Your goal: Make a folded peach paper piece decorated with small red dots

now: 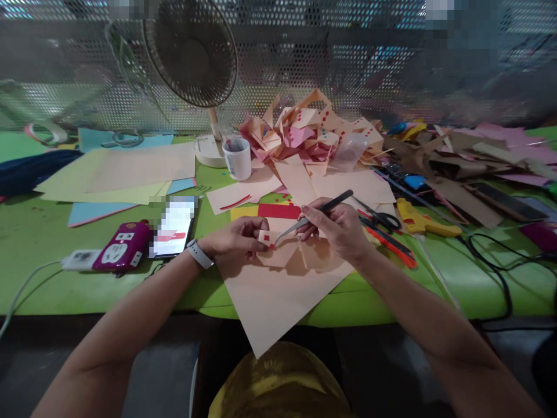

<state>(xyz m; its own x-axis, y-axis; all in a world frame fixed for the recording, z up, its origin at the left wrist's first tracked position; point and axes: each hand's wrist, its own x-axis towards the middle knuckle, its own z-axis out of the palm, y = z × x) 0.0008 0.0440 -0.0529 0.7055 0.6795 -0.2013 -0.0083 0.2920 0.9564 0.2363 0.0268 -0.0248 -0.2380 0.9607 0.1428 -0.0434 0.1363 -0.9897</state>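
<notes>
Between the fingers of my left hand (243, 235) is a small pale paper piece (263, 234) with red squares on it. My right hand (333, 226) grips a pair of tweezers (314, 216), dark at the upper end and silver toward the tip. The tweezer tip is beside a red square (272, 246) at the lower edge of the paper piece; whether it pinches the square is too small to tell. Beneath both hands lies a large peach paper sheet (265, 307) that overhangs the front table edge. A red paper strip (278, 211) lies just beyond my hands, with tiny red bits near it.
Right of my hand lie scissors (383, 219), an orange cutter (398, 249) and a yellow glue gun (424, 222) with its cord. A phone (174, 226) and purple power bank (122, 247) are left. Behind stand a white cup (238, 159), a fan (191, 52) and heaped paper pieces (304, 130).
</notes>
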